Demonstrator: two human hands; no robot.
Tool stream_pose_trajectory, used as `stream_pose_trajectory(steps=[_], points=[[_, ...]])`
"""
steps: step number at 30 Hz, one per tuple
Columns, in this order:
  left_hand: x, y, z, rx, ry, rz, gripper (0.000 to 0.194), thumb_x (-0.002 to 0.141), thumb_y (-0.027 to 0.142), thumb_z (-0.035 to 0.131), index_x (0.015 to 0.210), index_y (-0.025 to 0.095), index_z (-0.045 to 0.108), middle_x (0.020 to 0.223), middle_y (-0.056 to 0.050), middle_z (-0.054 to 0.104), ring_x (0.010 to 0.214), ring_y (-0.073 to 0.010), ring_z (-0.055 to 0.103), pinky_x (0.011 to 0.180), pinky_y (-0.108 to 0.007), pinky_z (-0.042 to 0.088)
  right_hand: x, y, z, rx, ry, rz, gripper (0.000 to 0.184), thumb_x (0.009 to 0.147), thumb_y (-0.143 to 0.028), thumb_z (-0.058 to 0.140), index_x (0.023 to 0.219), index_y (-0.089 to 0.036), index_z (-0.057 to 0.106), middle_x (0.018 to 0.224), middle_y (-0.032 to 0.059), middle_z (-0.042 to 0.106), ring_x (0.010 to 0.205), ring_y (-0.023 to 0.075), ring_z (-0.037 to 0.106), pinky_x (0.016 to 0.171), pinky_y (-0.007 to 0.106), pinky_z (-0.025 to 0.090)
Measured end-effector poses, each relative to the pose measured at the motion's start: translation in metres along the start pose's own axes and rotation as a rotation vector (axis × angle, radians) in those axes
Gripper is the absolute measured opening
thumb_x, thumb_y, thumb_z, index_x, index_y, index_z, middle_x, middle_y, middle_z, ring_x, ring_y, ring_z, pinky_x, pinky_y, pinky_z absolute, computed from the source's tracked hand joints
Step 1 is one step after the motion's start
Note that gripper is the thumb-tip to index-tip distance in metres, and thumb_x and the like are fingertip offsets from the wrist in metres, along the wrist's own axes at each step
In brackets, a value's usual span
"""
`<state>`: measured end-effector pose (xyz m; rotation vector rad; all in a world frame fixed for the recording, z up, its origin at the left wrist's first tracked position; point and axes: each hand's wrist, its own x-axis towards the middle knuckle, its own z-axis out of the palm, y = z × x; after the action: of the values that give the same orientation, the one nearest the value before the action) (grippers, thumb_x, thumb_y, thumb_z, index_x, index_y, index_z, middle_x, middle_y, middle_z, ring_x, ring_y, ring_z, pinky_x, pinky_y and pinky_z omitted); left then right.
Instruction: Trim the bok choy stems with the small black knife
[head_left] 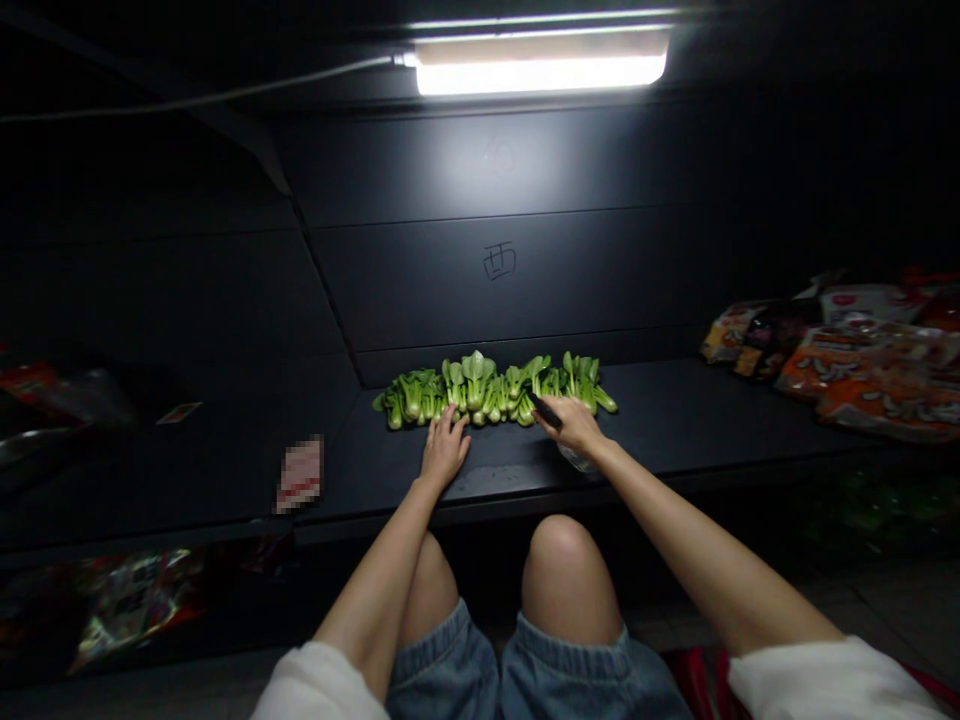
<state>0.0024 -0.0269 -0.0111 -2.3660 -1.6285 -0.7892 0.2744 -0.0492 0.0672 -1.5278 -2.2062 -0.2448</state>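
Observation:
A row of green bok choy (478,378) lies along the back of the dark shelf (495,470), leaves toward the back panel and pale stems toward me. My left hand (445,447) rests at the front edge of the row, fingers stretched out, the fingertips by the stems. In my right hand (577,424) is a spray bottle (546,411) with a black head that points at the greens. Its clear body shows below the hand, mostly covered by my palm and wrist.
Orange snack bags (862,370) and other packets are piled on the shelf at right. A pixelated card (300,475) stands near the front edge at left. More packets (135,600) sit on a lower level. Above hangs a lit lamp (540,72) with a white cable (225,97).

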Motion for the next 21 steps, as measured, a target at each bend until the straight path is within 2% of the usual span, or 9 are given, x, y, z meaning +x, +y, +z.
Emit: stream_pose_trajectory(steps=[5,13,18,21], points=[[-0.002,-0.001,0.002,0.021,0.0,-0.002,0.04,0.09,0.026,0.049,0.129,0.018,0.054,0.155,-0.015,0.033,0.143,-0.0297,0.03,0.115,-0.052,0.031,0.004,-0.008,0.006,-0.005,-0.027,-0.03,0.026,0.093,-0.035,0.048,0.1,-0.018,0.066,0.095,0.0091,0.073,0.088,0.0205,0.065,0.074,0.026,0.037],[-0.002,-0.001,-0.001,0.042,-0.033,-0.012,0.041,0.091,0.027,0.048,0.13,0.017,0.053,0.154,-0.015,0.033,0.143,-0.0298,0.03,0.114,-0.053,0.031,0.011,-0.019,0.009,0.046,-0.06,-0.063,0.029,0.095,-0.039,0.047,0.104,-0.018,0.064,0.1,0.0088,0.073,0.089,0.0201,0.065,0.075,0.026,0.036],[-0.005,-0.013,-0.005,0.056,-0.027,-0.009,0.041,0.091,0.028,0.048,0.131,0.017,0.053,0.153,-0.016,0.035,0.143,-0.0289,0.03,0.114,-0.053,0.03,0.017,-0.031,0.014,0.065,-0.031,-0.088,0.03,0.095,-0.038,0.047,0.109,-0.018,0.063,0.103,0.0088,0.072,0.092,0.02,0.065,0.076,0.026,0.037],[-0.01,-0.022,-0.007,0.059,-0.015,-0.074,0.042,0.091,0.028,0.049,0.131,0.017,0.053,0.151,-0.016,0.037,0.143,-0.0295,0.031,0.114,-0.053,0.031,0.02,-0.039,0.019,0.041,-0.055,-0.097,0.028,0.095,-0.036,0.047,0.108,-0.018,0.064,0.1,0.009,0.073,0.092,0.0204,0.065,0.075,0.026,0.036]])
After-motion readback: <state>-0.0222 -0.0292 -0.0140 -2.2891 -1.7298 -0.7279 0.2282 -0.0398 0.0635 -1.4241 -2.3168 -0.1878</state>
